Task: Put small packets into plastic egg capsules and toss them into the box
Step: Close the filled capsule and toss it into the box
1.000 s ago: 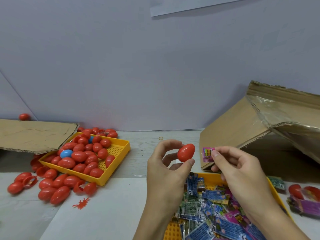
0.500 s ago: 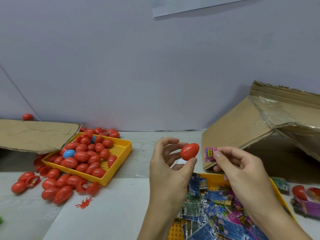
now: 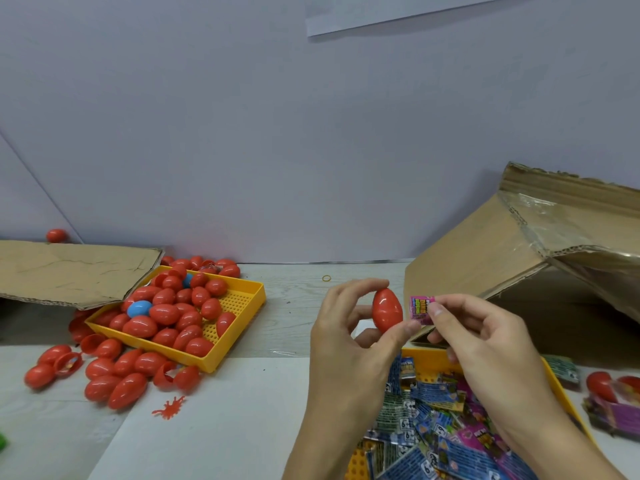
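My left hand (image 3: 341, 336) holds a closed red egg capsule (image 3: 387, 309) upright between thumb and fingertips. Just right of it, my right hand (image 3: 485, 344) pinches a small pink packet (image 3: 420, 309) between thumb and forefinger, almost touching the egg. Both hands hover above a yellow tray (image 3: 557, 379) heaped with several blue, green and pink packets (image 3: 433, 431). A large cardboard box (image 3: 491, 251) lies open on its side at the right, behind my right hand.
A second yellow tray (image 3: 239, 341) at the left holds several red eggs and a blue one (image 3: 138, 308); more red eggs (image 3: 114, 379) lie loose in front of it. A flat cardboard flap (image 3: 69, 271) sits at far left. Purple packets and red eggs (image 3: 609, 393) lie at far right.
My left hand has turned the egg from lying sideways to standing upright. The pink packet in my right hand has come closer to the egg.
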### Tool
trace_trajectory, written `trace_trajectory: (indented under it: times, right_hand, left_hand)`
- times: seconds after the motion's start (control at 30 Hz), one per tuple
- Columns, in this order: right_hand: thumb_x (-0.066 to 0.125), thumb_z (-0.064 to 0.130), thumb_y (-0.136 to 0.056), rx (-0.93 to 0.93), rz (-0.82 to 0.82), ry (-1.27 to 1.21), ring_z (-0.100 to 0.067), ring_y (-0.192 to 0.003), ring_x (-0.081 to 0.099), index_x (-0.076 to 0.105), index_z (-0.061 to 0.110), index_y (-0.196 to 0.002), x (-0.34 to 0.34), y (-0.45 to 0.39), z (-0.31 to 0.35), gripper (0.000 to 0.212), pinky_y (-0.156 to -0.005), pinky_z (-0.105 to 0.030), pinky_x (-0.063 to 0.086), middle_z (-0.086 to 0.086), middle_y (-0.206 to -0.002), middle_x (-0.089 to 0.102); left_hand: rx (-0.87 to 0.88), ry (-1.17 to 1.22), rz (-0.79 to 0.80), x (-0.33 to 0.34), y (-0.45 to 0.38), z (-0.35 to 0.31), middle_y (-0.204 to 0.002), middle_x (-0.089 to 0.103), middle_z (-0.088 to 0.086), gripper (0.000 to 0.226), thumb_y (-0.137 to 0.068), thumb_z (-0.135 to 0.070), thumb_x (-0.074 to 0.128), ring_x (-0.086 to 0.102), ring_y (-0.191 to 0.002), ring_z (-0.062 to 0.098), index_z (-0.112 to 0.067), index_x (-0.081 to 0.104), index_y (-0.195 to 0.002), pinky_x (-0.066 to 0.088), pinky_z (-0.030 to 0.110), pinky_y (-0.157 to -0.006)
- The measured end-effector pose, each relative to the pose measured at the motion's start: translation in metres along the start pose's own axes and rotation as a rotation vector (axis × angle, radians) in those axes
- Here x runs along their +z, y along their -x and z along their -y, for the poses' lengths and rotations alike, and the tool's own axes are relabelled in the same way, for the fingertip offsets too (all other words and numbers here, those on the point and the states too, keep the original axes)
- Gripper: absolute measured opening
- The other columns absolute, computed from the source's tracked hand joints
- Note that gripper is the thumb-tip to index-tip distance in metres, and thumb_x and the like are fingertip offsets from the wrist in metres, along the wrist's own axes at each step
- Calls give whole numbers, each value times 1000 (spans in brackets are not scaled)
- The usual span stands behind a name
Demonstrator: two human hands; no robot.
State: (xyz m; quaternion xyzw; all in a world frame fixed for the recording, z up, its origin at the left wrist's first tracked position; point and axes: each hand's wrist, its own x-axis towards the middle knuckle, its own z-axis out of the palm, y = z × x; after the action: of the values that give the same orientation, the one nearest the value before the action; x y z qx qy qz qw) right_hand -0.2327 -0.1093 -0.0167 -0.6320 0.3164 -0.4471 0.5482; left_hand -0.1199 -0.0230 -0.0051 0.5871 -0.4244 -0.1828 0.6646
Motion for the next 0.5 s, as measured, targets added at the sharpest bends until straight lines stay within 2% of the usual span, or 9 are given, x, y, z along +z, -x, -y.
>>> trace_trajectory:
  times: [0.13,0.3,0.5]
  right_hand:
    - [63,23,-88,4,2,-3,-4,-66,65,73,25,-83,0,0,1,11,-54,-10,47,3,-74,71]
    - [63,23,-88,4,0,5,-5,-66,65,72,24,-85,0,0,0,10,-54,-11,47,2,-74,71]
    - [63,23,-89,8,-2,-6,-5,-66,66,72,24,-85,0,-1,0,10,-53,-10,47,2,-74,72]
  left_hand:
    - [67,-72,-43,1,0,0,-87,68,-9,39,-66,-21,90,68,-76,9,-29,67,-97,54,19,-63]
    - [113,-131,-83,0,1,4,-83,68,-6,34,-66,-24,91,67,-74,14,-28,67,-90,57,22,-64]
    - [0,-11,19,1,1,-3,-89,71,-11,33,-70,-24,85,70,-78,7,-26,68,-98,54,16,-65]
